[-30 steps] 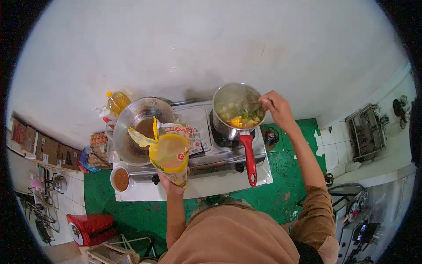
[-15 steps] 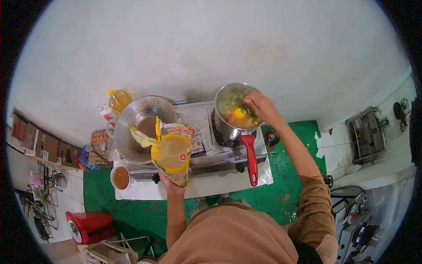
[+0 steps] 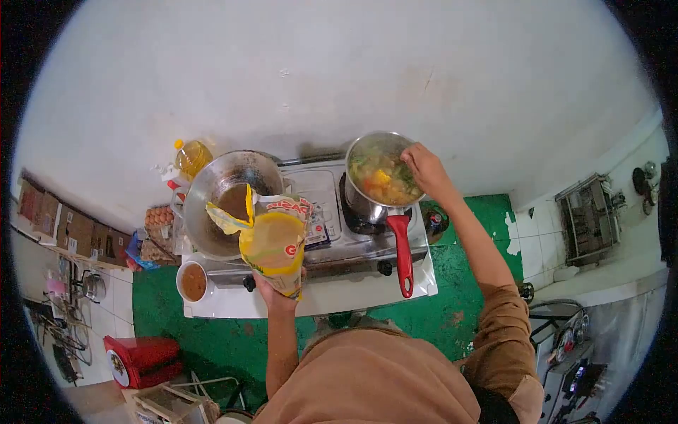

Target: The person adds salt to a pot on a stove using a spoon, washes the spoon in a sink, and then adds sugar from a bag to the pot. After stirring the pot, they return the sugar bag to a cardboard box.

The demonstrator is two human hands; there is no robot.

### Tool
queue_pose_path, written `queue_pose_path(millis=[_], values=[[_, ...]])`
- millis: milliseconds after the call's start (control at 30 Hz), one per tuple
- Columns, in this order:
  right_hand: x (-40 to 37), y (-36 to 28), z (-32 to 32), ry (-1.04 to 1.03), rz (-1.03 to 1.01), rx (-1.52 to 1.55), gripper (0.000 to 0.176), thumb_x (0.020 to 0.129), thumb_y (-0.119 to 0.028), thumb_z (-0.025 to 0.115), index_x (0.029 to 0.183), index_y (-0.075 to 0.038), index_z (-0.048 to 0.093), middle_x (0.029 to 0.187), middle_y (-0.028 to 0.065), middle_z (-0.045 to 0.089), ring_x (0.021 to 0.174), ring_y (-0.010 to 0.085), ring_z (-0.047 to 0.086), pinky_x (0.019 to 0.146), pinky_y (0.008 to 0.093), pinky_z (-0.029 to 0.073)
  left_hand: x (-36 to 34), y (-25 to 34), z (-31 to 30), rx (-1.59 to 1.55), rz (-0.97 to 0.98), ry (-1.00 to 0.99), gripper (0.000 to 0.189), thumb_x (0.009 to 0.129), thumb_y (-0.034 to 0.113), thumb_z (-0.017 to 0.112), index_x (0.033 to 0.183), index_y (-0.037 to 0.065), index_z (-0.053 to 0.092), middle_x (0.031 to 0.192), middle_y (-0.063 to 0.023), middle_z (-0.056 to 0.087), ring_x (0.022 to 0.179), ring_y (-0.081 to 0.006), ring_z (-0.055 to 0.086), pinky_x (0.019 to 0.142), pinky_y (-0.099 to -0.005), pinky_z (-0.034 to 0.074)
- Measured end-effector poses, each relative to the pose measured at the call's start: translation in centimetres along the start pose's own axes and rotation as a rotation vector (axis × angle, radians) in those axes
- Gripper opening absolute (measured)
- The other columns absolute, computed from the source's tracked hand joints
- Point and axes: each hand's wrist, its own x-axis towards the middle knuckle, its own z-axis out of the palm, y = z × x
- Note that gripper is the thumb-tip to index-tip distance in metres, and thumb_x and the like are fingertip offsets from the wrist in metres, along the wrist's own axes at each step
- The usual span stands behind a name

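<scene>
My left hand is wrapped round the lower part of a yellow printed packet with a clear window and a torn-open top. The packet is upright, in front of a large metal wok that holds brown liquid. My right hand is over the right rim of a steel saucepan with a red handle, its fingers pinched together. Whatever they may hold is hidden. Inside the saucepan is a soup with green pieces and a yellow piece like corn.
Both pans stand on a gas stove. A white bowl of brown sauce sits at its left front. Behind the wok are an oil bottle and, to the left, a tray of eggs. A dark bottle stands right of the saucepan.
My right hand has moved slightly right, from over the soup to the saucepan's rim. My left hand still holds the packet, shifted slightly left.
</scene>
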Motion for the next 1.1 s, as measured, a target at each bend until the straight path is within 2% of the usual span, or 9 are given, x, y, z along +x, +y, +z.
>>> queue_pose_path(millis=[333,400,433,500,600,800,900,1000,1100], values=[[-2.7,-4.7,-5.8,-0.043,0.328,0.325,0.018,0.090,-0.016,0.047,0.092,-0.001,0.055,0.090,0.0173,0.057,0.082,0.0330,0.056,0.071,0.0370,0.046,-0.7,0.0,0.4,-0.011,0.000,0.122,0.054,0.087,0.054,0.034,0.122,0.014,0.044,0.107,-0.0102,0.059,0.087,-0.0289,0.061,0.058,-0.0439,0.053],[-3.6,-5.2,-6.1,0.098,0.069,0.157,0.015,0.089,-0.012,0.048,0.094,-0.001,0.057,0.092,0.0158,0.058,0.085,0.0309,0.057,0.074,0.0366,0.047,-0.7,-0.3,0.0,0.044,0.044,0.074,0.054,0.087,0.054,0.034,0.122,0.014,0.044,0.108,-0.0103,0.058,0.087,-0.0279,0.061,0.058,-0.0427,0.054],[-4.3,-5.2,-5.8,0.098,0.068,0.157,0.015,0.089,-0.012,0.048,0.094,-0.001,0.057,0.092,0.0158,0.058,0.085,0.0309,0.057,0.074,0.0366,0.047,-0.9,-0.4,0.0,0.044,0.045,0.074,0.054,0.087,0.054,0.034,0.122,0.014,0.044,0.108,-0.0103,0.058,0.087,-0.0279,0.061,0.058,-0.0427,0.054],[-5.7,-4.7,-4.5,0.119,-0.157,-0.006,0.012,0.086,-0.007,0.051,0.094,-0.001,0.058,0.094,0.0144,0.059,0.089,0.0303,0.058,0.077,0.0369,0.048,-1.1,-0.5,0.2,0.053,0.042,0.045,0.055,0.087,0.055,0.035,0.121,0.014,0.045,0.108,-0.0102,0.058,0.086,-0.0272,0.061,0.057,-0.0418,0.054],[-6.9,-4.3,-3.9,0.205,-0.226,-0.001,0.012,0.083,-0.002,0.054,0.094,-0.001,0.057,0.097,0.0142,0.060,0.092,0.0308,0.057,0.080,0.0380,0.048,-1.6,-0.8,1.1,0.043,0.066,0.045,0.056,0.086,0.056,0.036,0.121,0.014,0.045,0.108,-0.0101,0.058,0.086,-0.0276,0.061,0.057,-0.0421,0.053],[-7.8,-4.8,-4.1,0.323,-0.117,0.075,0.010,0.083,-0.001,0.053,0.092,0.000,0.057,0.096,0.0146,0.060,0.091,0.0314,0.058,0.078,0.0371,0.048,-2.2,-1.4,0.5,0.082,0.053,0.136,0.061,0.083,0.061,0.036,0.122,0.014,0.045,0.108,-0.0099,0.058,0.085,-0.0269,0.061,0.056,-0.0403,0.052],[-7.7,-4.3,-3.8,0.280,-0.135,0.046,0.009,0.083,-0.002,0.053,0.091,0.000,0.057,0.095,0.0147,0.060,0.089,0.0315,0.058,0.078,0.0371,0.047,-2.4,-1.9,1.1,0.088,0.052,0.150,0.062,0.083,0.063,0.035,0.120,0.015,0.046,0.106,-0.0092,0.059,0.083,-0.0253,0.061,0.055,-0.0387,0.052],[-7.7,-5.0,-4.3,0.394,-0.132,0.114,0.008,0.083,-0.002,0.053,0.091,0.000,0.056,0.094,0.0155,0.060,0.088,0.0316,0.058,0.078,0.0368,0.047,-2.7,-2.1,0.1,0.176,0.078,0.039,0.061,0.083,0.062,0.035,0.119,0.015,0.047,0.105,-0.0091,0.059,0.081,-0.0250,0.061,0.054,-0.0381,0.051],[-7.8,-4.0,-3.7,0.320,-0.144,0.084,0.008,0.084,-0.002,0.052,0.090,0.001,0.057,0.094,0.0161,0.060,0.088,0.0316,0.058,0.079,0.0360,0.047,-3.2,-2.6,0.6,0.132,0.103,0.029,0.058,0.084,0.060,0.035,0.118,0.015,0.047,0.105,-0.0086,0.059,0.080,-0.0248,0.061,0.053,-0.0382,0.051]])
